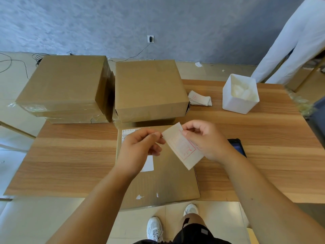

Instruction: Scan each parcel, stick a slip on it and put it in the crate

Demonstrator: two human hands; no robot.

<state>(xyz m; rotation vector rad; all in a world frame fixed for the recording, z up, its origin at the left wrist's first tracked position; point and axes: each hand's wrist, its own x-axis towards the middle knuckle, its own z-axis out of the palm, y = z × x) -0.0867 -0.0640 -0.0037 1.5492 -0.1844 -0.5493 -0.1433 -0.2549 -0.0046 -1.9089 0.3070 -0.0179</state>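
A flat brown cardboard parcel point(168, 182) lies on the wooden table point(70, 161) right in front of me, with a white shipping label partly hidden under my left hand. Above it I hold a white slip point(181, 147) printed with a red frame. My right hand point(205, 140) pinches its upper right side. My left hand point(139, 147) pinches its left corner between thumb and forefinger. A dark handheld scanner point(237, 147) lies on the table just right of my right wrist.
Two stacks of brown boxes point(65, 88) point(149, 90) stand at the table's far left and middle. A pile of slips point(200, 98) and a white bin point(240, 94) holding crumpled backing paper sit far right. A person in white trousers point(288, 50) stands beyond the table.
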